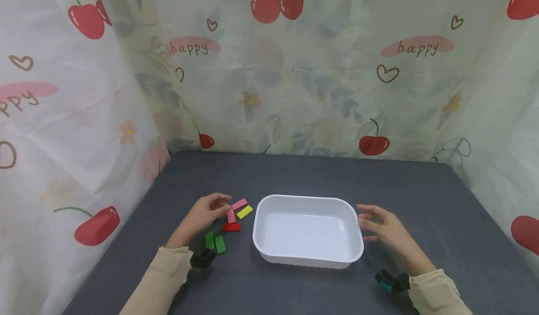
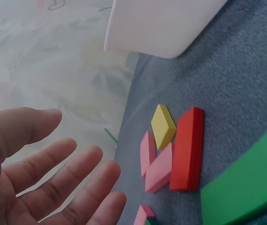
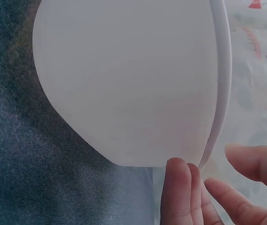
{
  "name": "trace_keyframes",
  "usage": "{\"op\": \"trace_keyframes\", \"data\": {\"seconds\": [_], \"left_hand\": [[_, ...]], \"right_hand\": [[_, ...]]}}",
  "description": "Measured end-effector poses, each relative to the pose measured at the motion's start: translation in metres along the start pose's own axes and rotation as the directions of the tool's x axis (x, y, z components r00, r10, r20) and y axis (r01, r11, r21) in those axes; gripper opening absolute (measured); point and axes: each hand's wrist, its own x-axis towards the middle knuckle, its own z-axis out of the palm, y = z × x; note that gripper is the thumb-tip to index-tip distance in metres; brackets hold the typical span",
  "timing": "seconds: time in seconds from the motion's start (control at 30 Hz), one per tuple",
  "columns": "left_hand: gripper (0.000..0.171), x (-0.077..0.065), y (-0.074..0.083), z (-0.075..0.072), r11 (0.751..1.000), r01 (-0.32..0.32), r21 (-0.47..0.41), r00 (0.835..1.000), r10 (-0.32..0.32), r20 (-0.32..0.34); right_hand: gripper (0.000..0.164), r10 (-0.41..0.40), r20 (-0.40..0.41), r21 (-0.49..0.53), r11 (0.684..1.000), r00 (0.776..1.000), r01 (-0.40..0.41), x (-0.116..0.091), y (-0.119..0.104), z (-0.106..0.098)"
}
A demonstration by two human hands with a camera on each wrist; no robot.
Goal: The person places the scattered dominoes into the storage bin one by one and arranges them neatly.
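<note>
A white rectangular basin (image 1: 309, 259) stands upright on the table, its inside bare. My right hand (image 1: 385, 228) is at the basin's right end, fingers loosely bent; in the right wrist view its fingertips lie right at the rim (image 3: 223, 70) and grip nothing. Left of the basin, my left hand (image 1: 205, 213) hovers beside small wooden blocks, fingers apart and nothing in them. Closest to it lie two pink blocks (image 1: 231, 216), a yellow block (image 1: 244, 212) and a red block (image 1: 231, 227). Two green blocks (image 1: 220, 244) sit nearer the left wrist.
A dark grey cloth (image 1: 311, 291) covers the table. Printed curtains (image 1: 294, 109) hang behind it and at both sides. Each wrist carries a dark strapped device (image 1: 204, 258). In the left wrist view, another pink piece (image 2: 144, 213) shows at the lower edge.
</note>
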Motion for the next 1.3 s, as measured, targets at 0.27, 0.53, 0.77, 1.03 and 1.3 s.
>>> {"op": "trace_keyframes", "data": {"seconds": [0.27,0.53,0.77,1.03,1.3], "left_hand": [[0.038,-0.002,-0.007,-0.001,0.999,0.016,0.031,1.0,-0.016,-0.015],[0.04,-0.006,-0.014,-0.004,0.999,0.027,0.032,1.0,-0.027,0.004],[0.04,-0.007,-0.021,-0.01,0.999,0.05,0.005,0.999,-0.05,-0.015],[0.041,-0.007,-0.03,-0.02,0.998,0.061,-0.015,0.997,-0.062,-0.042],[0.043,-0.001,-0.033,-0.023,0.997,0.07,-0.025,0.996,-0.071,-0.045]], "right_hand": [[0.058,-0.009,0.006,-0.002,1.0,1.0,0.009,-0.001,0.0,0.0],[0.057,-0.019,0.021,0.013,1.0,1.0,0.019,-0.001,0.002,0.0],[0.058,-0.025,0.029,0.013,1.0,0.999,0.025,-0.003,0.002,0.0],[0.055,-0.016,0.024,0.022,1.0,1.0,0.015,-0.003,0.001,0.003],[0.056,-0.006,0.02,-0.004,1.0,1.0,0.006,-0.002,0.002,0.003]]}}
